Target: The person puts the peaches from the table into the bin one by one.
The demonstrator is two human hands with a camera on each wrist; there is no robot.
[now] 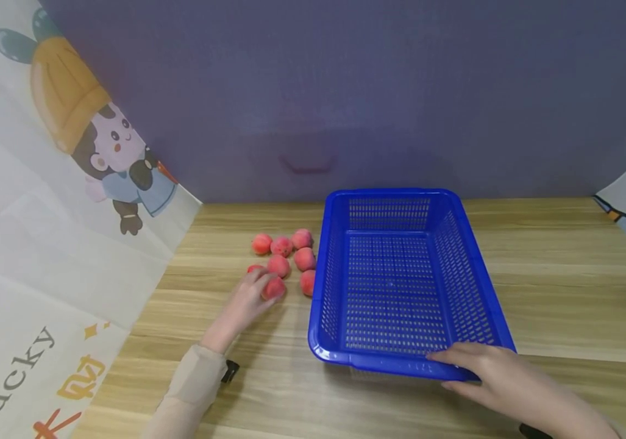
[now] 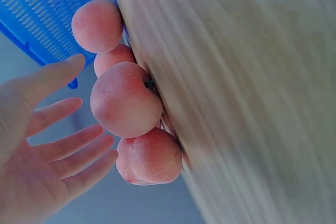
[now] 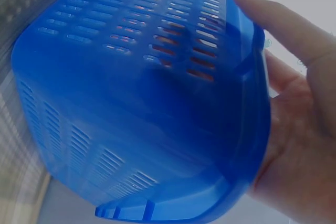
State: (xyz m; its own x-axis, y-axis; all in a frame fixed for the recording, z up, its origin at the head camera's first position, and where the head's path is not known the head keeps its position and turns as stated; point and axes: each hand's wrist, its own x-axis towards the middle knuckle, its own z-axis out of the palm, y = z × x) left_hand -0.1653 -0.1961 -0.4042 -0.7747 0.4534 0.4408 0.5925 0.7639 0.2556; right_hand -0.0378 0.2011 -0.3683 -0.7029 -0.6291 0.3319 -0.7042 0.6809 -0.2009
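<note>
My left hand (image 1: pixel 245 299) reaches over the near end of a group of red-pink peaches, its fingers by the nearest peach (image 1: pixel 273 288). In the left wrist view the fingers and thumb are spread and extended, beside a peach (image 2: pixel 125 100) with its stem hollow showing. A blue plastic basket (image 1: pixel 395 361) with slotted walls stands right of the peaches, and nothing lies inside it. At its near right corner my right hand (image 1: pixel 490 373) grips the rim, with the thumb and fingers on opposite sides. In the right wrist view the basket's outer wall (image 3: pixel 131 98) fills the middle.
Several more peaches (image 1: pixel 278 266) lie close together left of the basket, some right beside its wall. The wooden table (image 1: pixel 554 268) ends at a dark grey panel (image 1: pixel 378 97) behind. A white printed sheet (image 1: pixel 27 256) borders the left side.
</note>
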